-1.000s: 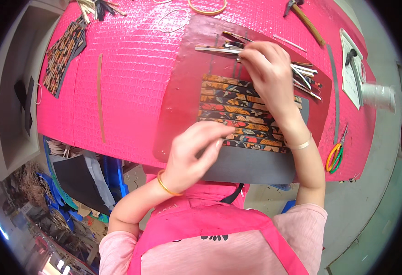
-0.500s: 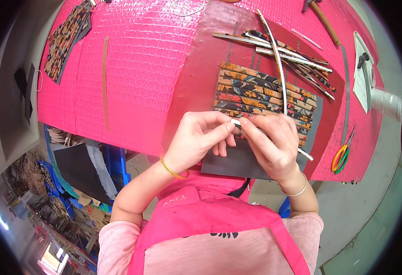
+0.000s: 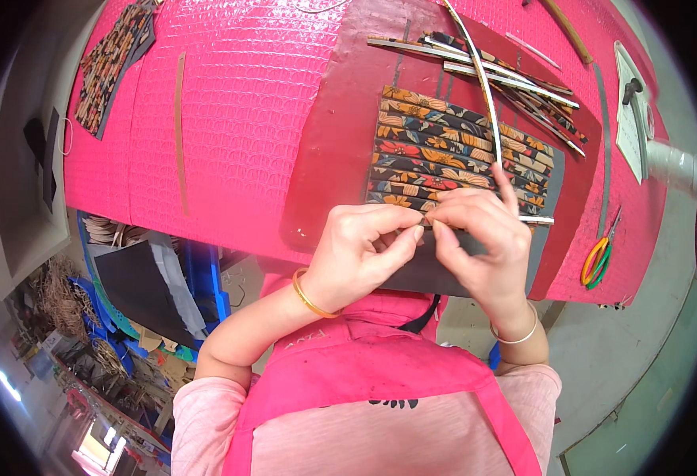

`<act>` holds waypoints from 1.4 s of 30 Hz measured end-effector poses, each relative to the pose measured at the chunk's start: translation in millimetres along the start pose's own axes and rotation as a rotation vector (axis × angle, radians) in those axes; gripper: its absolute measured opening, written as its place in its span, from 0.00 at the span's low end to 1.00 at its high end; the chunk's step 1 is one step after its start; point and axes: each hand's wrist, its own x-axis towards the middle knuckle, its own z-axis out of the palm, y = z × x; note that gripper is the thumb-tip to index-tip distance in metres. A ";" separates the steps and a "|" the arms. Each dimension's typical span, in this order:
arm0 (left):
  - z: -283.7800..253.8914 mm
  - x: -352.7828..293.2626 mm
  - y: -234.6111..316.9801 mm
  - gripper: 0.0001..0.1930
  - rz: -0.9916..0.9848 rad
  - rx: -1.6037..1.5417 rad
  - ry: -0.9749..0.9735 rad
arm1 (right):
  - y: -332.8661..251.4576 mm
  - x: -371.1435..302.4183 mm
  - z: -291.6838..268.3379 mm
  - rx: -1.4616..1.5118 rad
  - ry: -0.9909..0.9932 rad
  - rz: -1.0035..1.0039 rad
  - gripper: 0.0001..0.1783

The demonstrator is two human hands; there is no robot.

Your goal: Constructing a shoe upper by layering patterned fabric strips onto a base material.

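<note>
A dark grey sheet [image 3: 456, 258] lies before me with several rows of floral fabric strips [image 3: 436, 155] across it. Both hands meet over its near rows. My left hand [image 3: 368, 250] pinches a small dark end of a strip between thumb and forefinger. Close beside it, my right hand [image 3: 483, 234] pinches at the same spot, hiding most of what lies between. From behind the right hand a white strip end [image 3: 539, 220] sticks out to the right. A long curved white-edged strip [image 3: 483, 87] runs from the far edge to a raised finger of my right hand.
A pile of narrow strips [image 3: 515, 79] lies on the dark red mat [image 3: 325, 174]. Scissors [image 3: 598, 258] with yellow and green handles rest at the right, a hammer handle [image 3: 567, 32] at the far right. Patterned fabric [image 3: 114, 63] and a brown strip [image 3: 180, 131] lie left.
The white strip end between my fingertips is hidden now; a dark end shows there. The strip's right end has shifted away from me, and a right-hand finger is raised to the curved strip.
</note>
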 end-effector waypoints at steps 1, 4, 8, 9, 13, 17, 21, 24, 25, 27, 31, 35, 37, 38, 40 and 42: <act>-0.5 -1.2 -0.5 0.05 -0.090 -0.093 -0.009 | 5.2 -3.6 -2.5 0.295 -0.028 0.187 0.04; -13.9 -3.9 -3.6 0.05 -0.035 -0.051 -0.083 | 53.4 -32.7 -36.0 1.291 0.149 0.710 0.04; -17.1 -9.8 -12.6 0.08 0.591 0.398 -0.160 | 64.3 -64.2 -75.2 0.517 0.195 0.546 0.10; -17.1 -11.4 -8.8 0.11 0.688 0.500 -0.214 | 33.5 -52.5 -68.3 -0.088 0.115 0.523 0.12; -26.9 -18.0 -3.0 0.14 0.918 0.763 -0.245 | 3.7 -19.6 -38.2 0.581 -0.625 0.457 0.08; -47.2 -37.1 -17.8 0.20 0.665 0.853 -0.120 | 5.1 -20.9 -24.5 0.607 -0.455 0.677 0.07; -34.0 -54.0 -28.1 0.26 0.463 1.039 -0.091 | 5.0 -3.6 9.9 0.486 -0.447 0.549 0.07; -30.4 -58.1 -33.2 0.25 0.433 1.052 -0.069 | 8.8 -0.6 25.0 0.410 -0.414 0.426 0.10; -31.2 -58.3 -33.2 0.25 0.430 1.043 -0.079 | 6.7 0.7 25.0 0.413 -0.418 0.426 0.10; -31.3 -58.2 -35.2 0.24 0.440 1.041 -0.074 | 1.8 5.4 21.0 0.391 -0.471 0.571 0.10; -31.0 -62.2 -38.5 0.24 0.433 1.052 -0.079 | 0.3 6.9 22.3 0.346 -0.465 0.555 0.10; -27.9 -62.0 -41.8 0.22 0.466 1.101 -0.041 | 1.5 8.0 24.5 0.330 -0.457 0.551 0.10; -29.5 -58.8 -38.4 0.19 0.427 1.186 -0.124 | 2.8 4.2 25.9 0.296 -0.416 0.463 0.13; -29.7 -56.3 -33.3 0.11 0.427 1.252 -0.107 | 1.3 2.5 25.7 0.296 -0.415 0.472 0.13; -28.3 -55.9 -32.3 0.11 0.408 1.260 -0.099 | -4.4 -4.6 22.3 -0.025 -0.346 0.327 0.17; -31.2 -56.2 -32.0 0.13 0.407 1.264 -0.105 | -1.7 -13.4 -6.7 -0.127 -0.322 0.443 0.18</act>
